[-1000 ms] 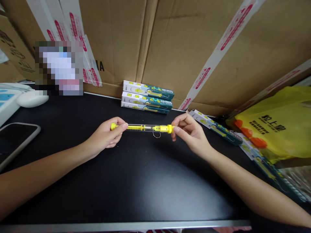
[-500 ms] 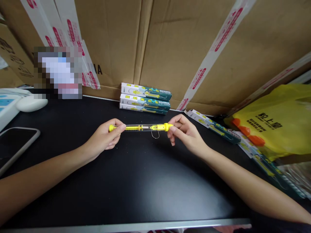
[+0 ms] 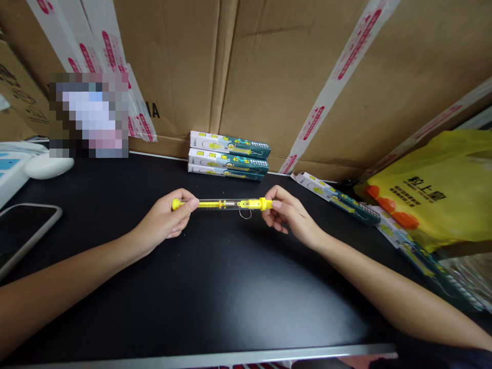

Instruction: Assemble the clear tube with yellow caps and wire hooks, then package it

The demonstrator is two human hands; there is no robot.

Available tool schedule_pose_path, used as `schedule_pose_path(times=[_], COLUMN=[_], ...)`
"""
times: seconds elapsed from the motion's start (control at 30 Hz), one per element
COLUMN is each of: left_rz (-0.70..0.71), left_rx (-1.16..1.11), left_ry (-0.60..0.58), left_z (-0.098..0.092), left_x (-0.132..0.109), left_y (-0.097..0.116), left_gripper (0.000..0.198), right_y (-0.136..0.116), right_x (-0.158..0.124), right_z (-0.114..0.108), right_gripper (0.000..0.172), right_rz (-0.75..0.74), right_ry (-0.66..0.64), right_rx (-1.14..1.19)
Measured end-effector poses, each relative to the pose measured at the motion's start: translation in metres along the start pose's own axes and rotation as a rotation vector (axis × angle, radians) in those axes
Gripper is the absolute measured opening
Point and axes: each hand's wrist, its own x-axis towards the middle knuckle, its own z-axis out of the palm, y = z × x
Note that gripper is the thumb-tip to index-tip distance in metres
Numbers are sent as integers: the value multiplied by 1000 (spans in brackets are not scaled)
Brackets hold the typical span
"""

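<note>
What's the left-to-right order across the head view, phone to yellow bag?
Phone → left hand → clear yellow-ended tube → right hand → slanted box by the cardboard → yellow bag.

Hemmed in by brown cardboard (image 3: 292, 77) behind a black table (image 3: 215, 287)

Closed off at the back by a tall wall of brown cardboard, creased near the middle and marked with black letters (image 3: 155, 111) towards the left. Crossed right of centre by a slanting strip of red-printed white tape (image 3: 348, 64), and on the left by broader bands of similar tape (image 3: 103, 31). Flanked at far left by a cardboard box (image 3: 19, 87) with printed drawings. Fronted by a smooth black table with a grey front edge (image 3: 192, 357). Lit softly, with a pale patch of glare (image 3: 261, 294) low on the table.
</note>
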Motion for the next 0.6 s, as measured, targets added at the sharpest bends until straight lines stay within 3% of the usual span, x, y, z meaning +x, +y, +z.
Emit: schedule_pose_path(times=[0.23,0.43,0.6], left_rz=[-14,8,-7], left_rx=[-3,-6,-6], left_ry=[-6,-4,-5], left_z=[0,0,-1], left_x=[1,1,2], left_y=[0,-1,-2], left_gripper=[34,36,34], right_y=[0,0,-1], right_x=[0,0,-1], right_z=[3,1,3], right_gripper=[51,24,29], right_rz=[28,10,19], right_ry=[16,-33,-25], right_rx=[-123,21,-32])
